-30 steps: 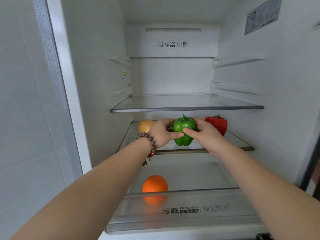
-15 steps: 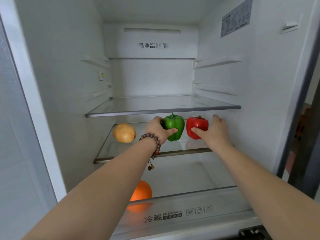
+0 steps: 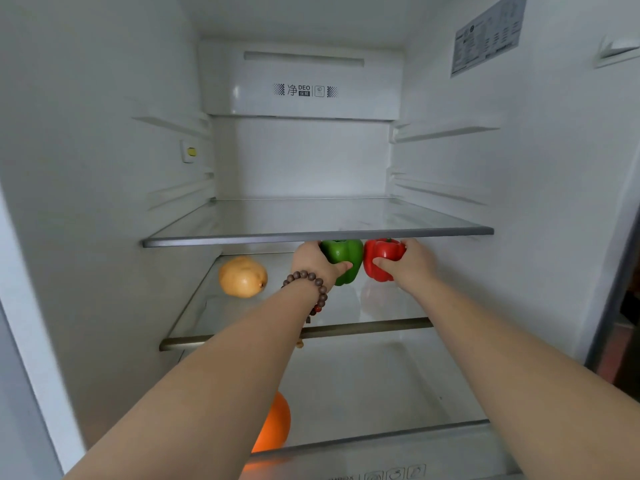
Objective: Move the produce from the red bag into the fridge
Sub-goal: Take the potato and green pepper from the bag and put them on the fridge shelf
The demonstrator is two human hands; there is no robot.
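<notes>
Both arms reach into the open fridge, onto the middle glass shelf [image 3: 242,337]. My left hand [image 3: 313,263], with a bead bracelet on its wrist, grips a green bell pepper [image 3: 341,252]. My right hand [image 3: 410,263] grips a red bell pepper [image 3: 381,252] right beside it; the two peppers touch. Both peppers stand upright on the shelf. A yellow-brown round fruit [image 3: 242,276] lies at the left of the same shelf. An orange [image 3: 275,424] lies below, partly hidden by my left forearm. The red bag is out of view.
The upper glass shelf [image 3: 311,235] hangs just above the peppers and hides their tops. A crisper drawer front [image 3: 398,455] runs along the bottom. Fridge walls close in on both sides; a dark gap shows past the right edge.
My right hand left the green pepper and took hold of the red one. The view has moved closer and to the right.
</notes>
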